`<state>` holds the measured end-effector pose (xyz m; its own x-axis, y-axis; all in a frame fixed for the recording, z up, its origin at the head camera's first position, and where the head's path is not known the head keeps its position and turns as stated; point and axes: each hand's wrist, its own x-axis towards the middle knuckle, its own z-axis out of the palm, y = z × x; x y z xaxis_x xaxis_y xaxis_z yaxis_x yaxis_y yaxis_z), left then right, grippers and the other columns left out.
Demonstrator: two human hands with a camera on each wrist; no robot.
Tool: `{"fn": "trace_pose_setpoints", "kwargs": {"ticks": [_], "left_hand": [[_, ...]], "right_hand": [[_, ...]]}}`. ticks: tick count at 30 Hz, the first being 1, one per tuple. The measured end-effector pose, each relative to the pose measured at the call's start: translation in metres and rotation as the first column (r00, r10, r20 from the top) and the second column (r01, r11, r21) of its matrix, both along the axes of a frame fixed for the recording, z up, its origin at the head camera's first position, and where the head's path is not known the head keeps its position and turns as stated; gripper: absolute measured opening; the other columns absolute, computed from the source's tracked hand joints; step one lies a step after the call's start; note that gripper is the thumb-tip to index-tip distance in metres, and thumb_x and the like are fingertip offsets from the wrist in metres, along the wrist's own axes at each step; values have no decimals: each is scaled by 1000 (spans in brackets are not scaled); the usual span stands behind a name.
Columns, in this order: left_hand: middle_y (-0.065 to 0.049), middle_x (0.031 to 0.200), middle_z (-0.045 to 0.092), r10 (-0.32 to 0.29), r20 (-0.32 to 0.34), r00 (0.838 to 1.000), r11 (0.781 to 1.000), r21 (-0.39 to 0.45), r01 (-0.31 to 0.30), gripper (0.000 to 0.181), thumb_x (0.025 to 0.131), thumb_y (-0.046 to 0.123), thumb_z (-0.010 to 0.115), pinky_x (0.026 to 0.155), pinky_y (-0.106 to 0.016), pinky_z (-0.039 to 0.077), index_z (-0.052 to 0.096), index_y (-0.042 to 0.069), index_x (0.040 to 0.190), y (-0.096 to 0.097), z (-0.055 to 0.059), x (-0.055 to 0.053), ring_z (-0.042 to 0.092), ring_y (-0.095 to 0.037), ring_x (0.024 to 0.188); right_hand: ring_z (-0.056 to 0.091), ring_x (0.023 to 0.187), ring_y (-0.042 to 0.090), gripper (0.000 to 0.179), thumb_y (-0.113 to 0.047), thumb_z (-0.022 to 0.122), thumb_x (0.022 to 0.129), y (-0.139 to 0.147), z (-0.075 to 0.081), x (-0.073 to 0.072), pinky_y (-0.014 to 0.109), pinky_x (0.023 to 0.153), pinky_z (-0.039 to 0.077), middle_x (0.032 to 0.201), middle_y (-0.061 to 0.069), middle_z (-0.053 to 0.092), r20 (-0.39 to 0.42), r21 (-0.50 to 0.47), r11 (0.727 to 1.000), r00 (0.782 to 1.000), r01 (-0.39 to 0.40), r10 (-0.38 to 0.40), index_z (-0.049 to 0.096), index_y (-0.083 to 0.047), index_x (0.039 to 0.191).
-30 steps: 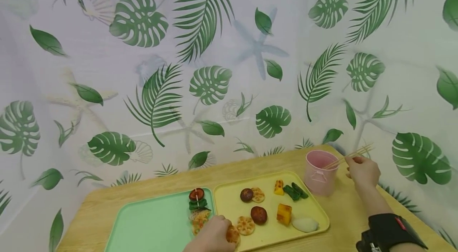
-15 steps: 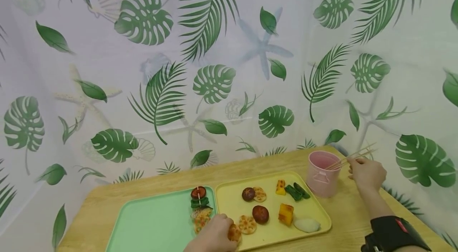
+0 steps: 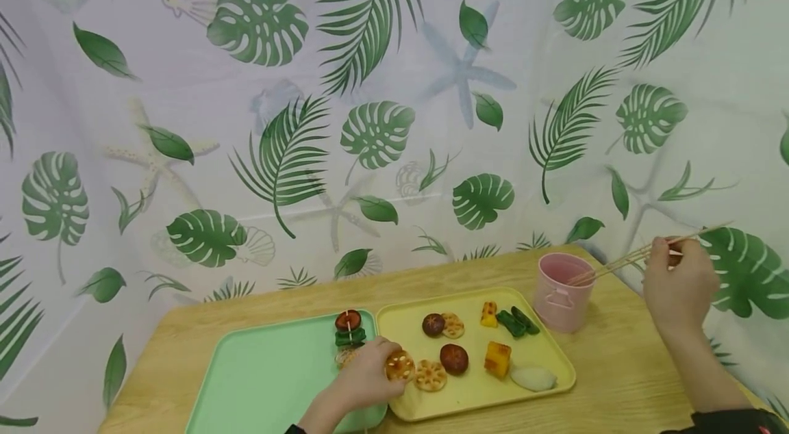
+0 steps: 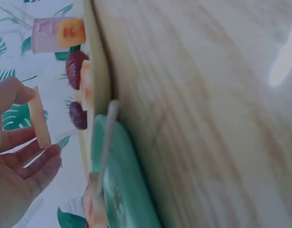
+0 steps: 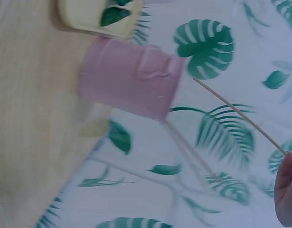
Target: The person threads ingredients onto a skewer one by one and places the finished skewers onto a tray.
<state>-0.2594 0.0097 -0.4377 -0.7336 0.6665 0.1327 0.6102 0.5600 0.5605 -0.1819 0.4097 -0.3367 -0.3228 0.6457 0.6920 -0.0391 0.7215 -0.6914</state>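
Note:
My left hand (image 3: 365,376) pinches a lotus root slice (image 3: 399,366) above the seam of the two trays. In the left wrist view the slice (image 4: 39,118) appears edge-on between thumb and fingers, raised. At the right, my right hand (image 3: 681,287) holds a thin bamboo skewer (image 5: 240,114), lifted beside the pink bucket (image 3: 562,297). More skewers (image 5: 191,152) lean out of the bucket. On the green tray (image 3: 265,379) lies a loaded skewer with a mushroom (image 3: 348,319) and green pepper (image 3: 350,337); my left hand hides its lower part.
The yellow tray (image 3: 459,405) bears two mushrooms, two more lotus root slices (image 3: 430,375), yellow grilled chunks (image 3: 497,359), green pepper pieces (image 3: 518,322) and a white oval piece (image 3: 533,377). A leaf-patterned cloth (image 3: 401,201) hangs behind the wooden table (image 3: 629,379).
My right hand has moved right and up from the bucket, drawing a skewer out. My left hand has lifted the lotus root slice from the yellow tray's edge. The head view has shifted slightly.

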Motion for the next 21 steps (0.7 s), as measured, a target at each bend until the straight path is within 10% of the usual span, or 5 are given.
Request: {"fn": "trace_pose_setpoints", "kwargs": {"ticks": [4,8,14,21], "left_hand": [[-3,106,56,-14,36,999,996,88,11,44,78,23,68,71,-29,46,59,3,117,-9,8,-5,54,-14,88],[-4,107,56,-40,35,999,986,161,34,44,81,23,68,71,-30,47,58,3,120,-21,17,-10,52,-13,85],[-5,108,55,-71,2,997,971,229,68,45,81,17,70,76,-31,49,56,1,121,-38,26,-12,54,-16,87],[-9,112,55,-72,-6,997,971,230,72,49,79,12,72,79,-30,49,55,-2,123,-52,29,-13,57,-20,94]], "right_hand": [[45,51,-19,13,-15,44,97,-24,14,9,6,45,36,73,-36,48,-72,41,991,988,-131,134,54,-10,91],[46,47,-14,13,-4,51,93,-55,17,10,8,40,37,66,-22,54,-71,222,939,956,-263,285,59,2,85],[46,49,-3,5,8,67,77,-100,-6,4,12,44,37,59,3,59,23,529,737,875,-421,483,67,3,76],[41,56,-4,9,5,68,76,-154,-52,7,12,47,35,69,-6,57,293,510,575,758,-640,583,69,-2,81]]}}
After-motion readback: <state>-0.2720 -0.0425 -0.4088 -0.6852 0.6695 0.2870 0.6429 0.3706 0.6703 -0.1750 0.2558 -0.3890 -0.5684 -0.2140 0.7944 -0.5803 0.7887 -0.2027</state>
